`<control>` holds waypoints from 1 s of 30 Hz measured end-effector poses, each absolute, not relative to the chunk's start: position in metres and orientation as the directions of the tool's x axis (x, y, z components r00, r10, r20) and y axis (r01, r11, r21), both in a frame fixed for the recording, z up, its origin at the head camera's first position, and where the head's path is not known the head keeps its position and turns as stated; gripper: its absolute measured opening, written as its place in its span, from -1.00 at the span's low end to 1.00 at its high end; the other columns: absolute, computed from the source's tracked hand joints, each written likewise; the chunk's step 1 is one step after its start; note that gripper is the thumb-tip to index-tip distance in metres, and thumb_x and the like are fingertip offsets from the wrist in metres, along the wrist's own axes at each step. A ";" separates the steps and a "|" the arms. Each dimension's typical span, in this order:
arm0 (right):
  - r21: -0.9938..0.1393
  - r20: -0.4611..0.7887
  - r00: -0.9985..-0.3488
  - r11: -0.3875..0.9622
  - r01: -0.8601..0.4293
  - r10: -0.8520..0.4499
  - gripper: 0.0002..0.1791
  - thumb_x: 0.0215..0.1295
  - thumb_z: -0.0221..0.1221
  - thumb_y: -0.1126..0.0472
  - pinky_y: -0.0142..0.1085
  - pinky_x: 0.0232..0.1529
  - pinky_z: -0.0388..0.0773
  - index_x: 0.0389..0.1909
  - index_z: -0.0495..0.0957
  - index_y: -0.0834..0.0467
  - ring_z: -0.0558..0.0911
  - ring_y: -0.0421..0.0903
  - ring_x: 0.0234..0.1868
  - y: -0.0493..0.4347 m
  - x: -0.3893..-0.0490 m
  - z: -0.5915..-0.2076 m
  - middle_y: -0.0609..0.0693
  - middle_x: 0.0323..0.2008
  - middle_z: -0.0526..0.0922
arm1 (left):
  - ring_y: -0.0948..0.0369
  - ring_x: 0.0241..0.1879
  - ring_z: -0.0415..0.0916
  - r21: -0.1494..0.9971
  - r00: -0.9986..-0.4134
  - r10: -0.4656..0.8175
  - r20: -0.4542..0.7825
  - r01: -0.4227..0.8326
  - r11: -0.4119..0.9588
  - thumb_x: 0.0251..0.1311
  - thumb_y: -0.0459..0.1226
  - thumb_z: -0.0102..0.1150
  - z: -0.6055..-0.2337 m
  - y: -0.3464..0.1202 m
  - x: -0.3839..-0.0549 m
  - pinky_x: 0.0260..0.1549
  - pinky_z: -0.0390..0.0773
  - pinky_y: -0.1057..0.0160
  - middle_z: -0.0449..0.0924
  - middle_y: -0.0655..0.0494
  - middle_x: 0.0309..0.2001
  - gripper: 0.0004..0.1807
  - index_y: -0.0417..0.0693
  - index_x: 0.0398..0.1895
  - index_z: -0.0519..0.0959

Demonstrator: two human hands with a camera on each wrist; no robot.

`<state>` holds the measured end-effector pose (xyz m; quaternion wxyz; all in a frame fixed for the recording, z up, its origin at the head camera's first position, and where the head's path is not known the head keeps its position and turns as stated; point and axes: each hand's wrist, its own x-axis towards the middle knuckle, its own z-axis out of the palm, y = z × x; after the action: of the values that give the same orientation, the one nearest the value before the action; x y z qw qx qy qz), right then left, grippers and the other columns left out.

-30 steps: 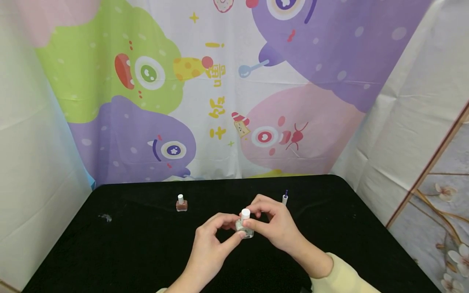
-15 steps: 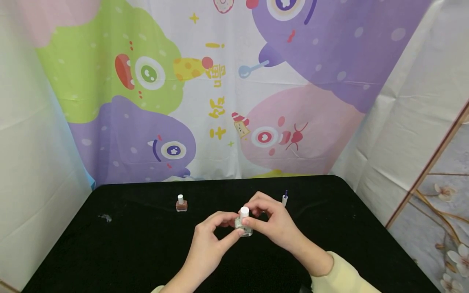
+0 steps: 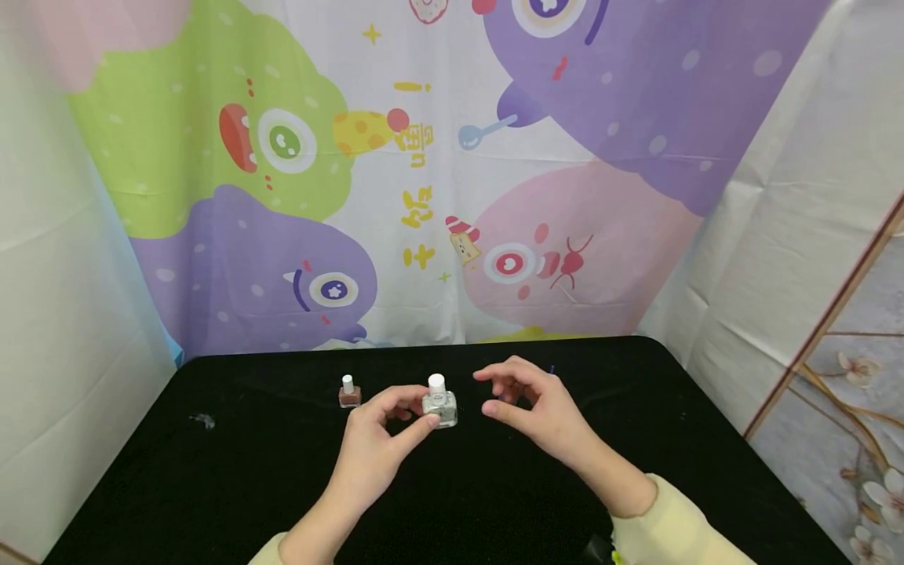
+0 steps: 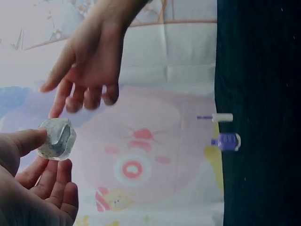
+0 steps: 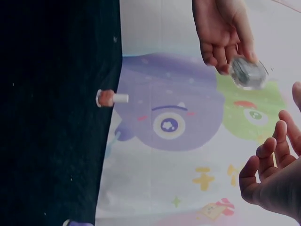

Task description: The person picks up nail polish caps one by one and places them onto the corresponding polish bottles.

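My left hand (image 3: 370, 447) pinches a clear nail polish bottle (image 3: 440, 410) with silvery flecks between thumb and fingers, raised above the black table. Its white cap (image 3: 436, 383) is on, and the bottle stands nearly upright. To the right, apart from the bottle, is my right hand (image 3: 544, 412), its fingers loosely bent with nothing in them. Beyond it, the left wrist view shows an uncapped purple nail polish bottle (image 4: 226, 141) beside its white cap (image 4: 222, 117), purple brush pointing up. The right hand mostly hides these two in the head view.
A brownish-pink nail polish bottle (image 3: 349, 395) with a white cap stands on the black table (image 3: 233, 486), behind my left hand. A small crumpled clear scrap (image 3: 203, 421) lies at the left. A cartoon-printed curtain (image 3: 452, 196) hangs along the back edge.
Both hands were on the clear bottle before. My right hand has let go of its cap and moved slightly right; my left hand has carried the bottle left and up in view.
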<state>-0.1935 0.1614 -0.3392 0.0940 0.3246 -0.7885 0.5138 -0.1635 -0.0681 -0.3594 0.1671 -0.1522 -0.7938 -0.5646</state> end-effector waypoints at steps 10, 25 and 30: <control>-0.776 0.434 -0.825 0.315 -0.546 -0.362 -0.61 0.21 0.22 0.27 -0.32 -0.30 0.50 0.08 0.50 0.04 0.50 -0.14 -0.34 0.182 -0.205 -0.338 -0.04 -0.29 0.50 | 0.27 -0.26 0.55 0.826 -0.882 0.012 0.472 0.446 0.345 0.02 -0.28 0.37 -0.364 -0.090 -0.175 -0.18 0.54 0.35 0.66 0.17 -0.24 -0.72 -0.01 -0.15 0.62; -0.765 0.457 -0.864 0.403 -0.502 -0.209 -0.63 0.25 0.22 0.18 -0.35 -0.31 0.48 0.08 0.49 0.04 0.47 -0.18 -0.34 0.222 -0.231 -0.354 -0.04 -0.26 0.51 | 0.21 -0.21 0.59 0.804 -0.882 -0.064 0.466 0.392 0.447 0.08 -0.25 0.33 -0.381 -0.126 -0.190 -0.19 0.50 0.33 0.66 0.12 -0.17 -0.71 -0.04 -0.10 0.61; -0.768 0.457 -0.875 0.427 -0.478 -0.157 -0.60 0.25 0.22 0.23 -0.42 -0.30 0.47 0.11 0.47 0.09 0.45 -0.19 -0.31 0.232 -0.237 -0.364 0.02 -0.23 0.50 | 0.18 -0.20 0.60 0.791 -0.890 -0.081 0.449 0.354 0.500 0.08 -0.28 0.33 -0.391 -0.137 -0.196 -0.18 0.51 0.35 0.66 0.08 -0.16 -0.69 -0.08 -0.08 0.60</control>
<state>-0.2370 0.2321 -0.3645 0.1604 0.1913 -0.8294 0.4998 -0.1963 -0.1367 -0.3913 0.2203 -0.0814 -0.8374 -0.4935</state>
